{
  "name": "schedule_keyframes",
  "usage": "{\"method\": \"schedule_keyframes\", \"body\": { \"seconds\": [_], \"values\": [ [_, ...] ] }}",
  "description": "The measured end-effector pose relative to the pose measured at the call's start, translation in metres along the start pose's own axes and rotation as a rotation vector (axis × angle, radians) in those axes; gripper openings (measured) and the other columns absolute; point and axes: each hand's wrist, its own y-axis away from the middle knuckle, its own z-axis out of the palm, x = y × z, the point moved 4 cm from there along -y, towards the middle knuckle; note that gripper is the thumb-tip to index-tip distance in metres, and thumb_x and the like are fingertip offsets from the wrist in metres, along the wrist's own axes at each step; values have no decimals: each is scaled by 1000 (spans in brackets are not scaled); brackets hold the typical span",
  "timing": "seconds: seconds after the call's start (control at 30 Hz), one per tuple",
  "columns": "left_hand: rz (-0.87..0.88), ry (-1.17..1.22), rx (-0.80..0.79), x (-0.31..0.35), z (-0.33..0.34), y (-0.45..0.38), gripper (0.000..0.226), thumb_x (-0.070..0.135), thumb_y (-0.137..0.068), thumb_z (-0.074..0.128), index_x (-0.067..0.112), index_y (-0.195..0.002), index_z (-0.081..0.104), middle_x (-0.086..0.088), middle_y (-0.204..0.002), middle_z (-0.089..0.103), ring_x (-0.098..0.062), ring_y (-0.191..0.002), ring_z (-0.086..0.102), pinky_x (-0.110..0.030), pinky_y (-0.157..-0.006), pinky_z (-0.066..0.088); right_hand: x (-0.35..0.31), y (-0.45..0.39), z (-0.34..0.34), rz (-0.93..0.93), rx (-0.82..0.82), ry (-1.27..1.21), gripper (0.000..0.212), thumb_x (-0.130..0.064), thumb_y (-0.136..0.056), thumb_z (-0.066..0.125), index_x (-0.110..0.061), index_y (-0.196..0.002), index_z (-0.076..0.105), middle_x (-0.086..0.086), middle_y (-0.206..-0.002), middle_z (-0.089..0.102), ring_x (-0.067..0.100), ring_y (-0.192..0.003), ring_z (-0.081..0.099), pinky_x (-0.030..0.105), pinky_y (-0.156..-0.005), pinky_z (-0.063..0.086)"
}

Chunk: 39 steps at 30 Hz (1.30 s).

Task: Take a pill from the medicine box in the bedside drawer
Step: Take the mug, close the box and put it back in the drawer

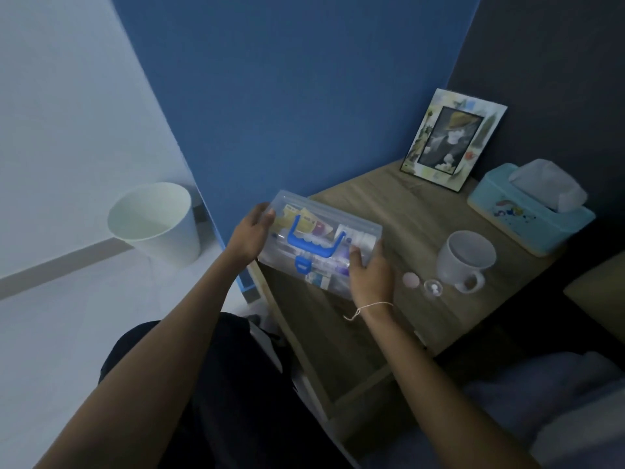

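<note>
The medicine box [358, 228] is clear plastic with a blue handle and blue latch, and packets and small bottles show through its closed lid. I hold it in the air above the pulled-out wooden drawer [338, 360], tilted toward me. My left hand [252, 231] grips its left end. Its right front corner sits in my right hand [370, 275]. On the bedside table [406, 211] lie a small pink cap [411, 279] and a little clear container [433, 288] holding white pills.
A white mug [465, 258] stands on the table right of the pills. Behind it are a light blue tissue box [527, 211] and a picture frame [451, 140]. A white waste bin [157, 225] stands on the floor at left. Bedding [558, 401] lies at lower right.
</note>
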Motion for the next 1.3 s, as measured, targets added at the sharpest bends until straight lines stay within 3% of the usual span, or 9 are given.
{"method": "schedule_keyframes", "body": {
  "seconds": [0.07,0.13,0.2,0.4,0.53,0.6,0.83,1.1,1.3],
  "values": [
    [-23,-32,-37,-6,0,0,45,36,-101,35,14,-139,42,-14,-139,50,-31,-126,49,-50,-111,37,4,12,1,-6,-4,-13,48,-32,-96,51,-13,-139,41,9,-121,64,8,-88,65,9,-68,52],
    [-35,-53,-71,-12,2,-1,42,32,-102,35,13,-138,42,-15,-137,51,-32,-124,50,-50,-109,38,7,20,2,-2,12,-16,58,-32,-94,54,-10,-144,34,11,-133,57,20,-114,60,35,-91,54],
    [-47,-65,-88,-20,6,-2,40,28,-102,35,12,-137,42,-16,-137,50,-33,-125,50,-51,-109,38,8,27,3,1,23,-20,63,-32,-93,56,-11,-147,30,11,-139,52,22,-123,55,42,-95,52],
    [-70,-86,-97,-36,9,-8,36,19,-100,33,14,-135,44,-16,-137,50,-34,-124,49,-51,-108,40,19,47,9,12,30,37,77,-34,-87,63,-19,-150,21,7,-144,43,18,-123,53,36,-90,55],
    [-70,-107,-115,-41,10,-15,37,17,-99,34,14,-133,46,-15,-137,50,-34,-124,49,-51,-108,39,38,55,17,74,-11,87,83,-38,-84,66,-18,-150,21,8,-142,45,15,-120,55,9,-71,46],
    [-65,-135,-125,-43,15,-17,38,16,-99,34,13,-135,46,-14,-140,48,-33,-127,46,-48,-110,37,47,56,20,113,-33,80,82,-38,-84,67,-17,-149,22,8,-143,44,16,-121,54,4,-66,40],
    [-87,-294,-235,-51,47,-34,43,23,-100,40,11,-141,37,-17,-138,50,-30,-119,52,-29,-89,38,86,45,29,215,-39,19,76,-33,-82,70,-18,-146,31,5,-138,49,18,-121,55,38,-92,54],
    [-187,-339,-447,-86,89,-57,88,38,-77,74,11,-145,25,-14,-143,47,-32,-129,47,-43,-106,42,122,43,49,316,11,132,69,-36,-82,67,-19,-141,35,4,-134,53,19,-120,55,41,-95,52],
    [-156,-314,-443,-108,96,-70,93,40,-72,78,16,-145,25,-10,-140,49,-30,-127,49,-41,-102,43,136,38,63,317,11,150,73,-31,-81,69,-20,-144,32,4,-141,48,17,-128,49,40,-101,48]
  ]
}}
